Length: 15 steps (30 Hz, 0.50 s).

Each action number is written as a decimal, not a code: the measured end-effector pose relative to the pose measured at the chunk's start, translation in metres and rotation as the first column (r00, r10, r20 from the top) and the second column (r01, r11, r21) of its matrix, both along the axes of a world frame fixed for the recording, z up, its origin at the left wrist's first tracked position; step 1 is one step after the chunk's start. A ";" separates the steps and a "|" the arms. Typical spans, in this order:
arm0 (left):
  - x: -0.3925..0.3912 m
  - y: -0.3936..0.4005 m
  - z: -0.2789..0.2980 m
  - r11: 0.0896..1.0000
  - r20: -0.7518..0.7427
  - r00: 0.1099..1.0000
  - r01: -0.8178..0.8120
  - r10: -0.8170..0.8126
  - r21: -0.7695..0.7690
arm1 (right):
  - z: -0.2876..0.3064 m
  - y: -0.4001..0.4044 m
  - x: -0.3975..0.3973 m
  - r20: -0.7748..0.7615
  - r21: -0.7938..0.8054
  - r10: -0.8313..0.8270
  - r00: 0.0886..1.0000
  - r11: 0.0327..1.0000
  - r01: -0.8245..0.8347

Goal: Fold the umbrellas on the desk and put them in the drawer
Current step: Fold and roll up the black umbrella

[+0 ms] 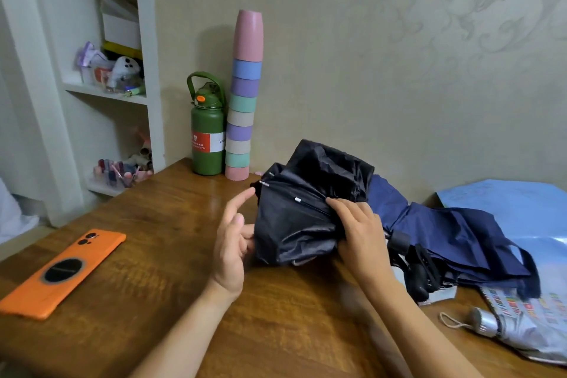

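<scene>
We have the black umbrella [302, 208] collapsed but loose in the middle of the counter [147, 254], its canopy bunched and its rib tips splayed toward the far left. Our right hand [357, 233] grips the fabric where it gathers at the near right end, fingers curled over the folds. Our left hand [231, 242] stands edge-on at the left side of the canopy, fingers mostly straight, its lower fingers touching the cloth and the forefinger lifted clear; it holds nothing.

To do this step well, we judge that the right hand should hold firm while the left smooths each panel flat and lays it one way round the shaft, so that the rib tips come together before any strap is wrapped. Slippery fabric will spring back if we let go early.

The navy umbrella [454, 239] lies just right of the black one, half folded, its handle toward us. A silver umbrella [521, 325] rests at the near right. We see no drawer. An orange phone [66, 270] lies well apart at the near left.
</scene>
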<state>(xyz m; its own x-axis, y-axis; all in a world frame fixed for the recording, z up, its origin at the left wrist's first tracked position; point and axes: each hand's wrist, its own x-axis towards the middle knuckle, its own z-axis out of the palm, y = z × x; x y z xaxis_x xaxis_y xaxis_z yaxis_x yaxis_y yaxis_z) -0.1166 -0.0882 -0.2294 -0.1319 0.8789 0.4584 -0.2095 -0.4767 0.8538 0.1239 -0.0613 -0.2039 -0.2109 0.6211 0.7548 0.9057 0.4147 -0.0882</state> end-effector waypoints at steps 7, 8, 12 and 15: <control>0.003 -0.004 0.005 0.997 -0.093 0.994 -0.062 0.057 -0.050 | -0.021 -0.004 0.007 0.051 -0.253 0.175 0.983 0.955 -0.157; 0.005 -0.004 0.006 0.997 -0.117 0.991 -0.068 0.064 -0.031 | -0.023 -0.006 0.009 0.047 -0.310 0.165 0.985 0.940 -0.143; 0.009 -0.012 0.014 0.996 -0.133 0.988 -0.066 0.074 0.061 | -0.019 -0.011 0.010 0.223 -0.415 0.066 0.973 0.909 0.033; 0.006 -0.011 0.012 0.994 -0.092 0.993 -0.073 0.080 0.077 | -0.023 -0.019 0.008 0.318 -0.338 -0.069 0.946 0.924 0.181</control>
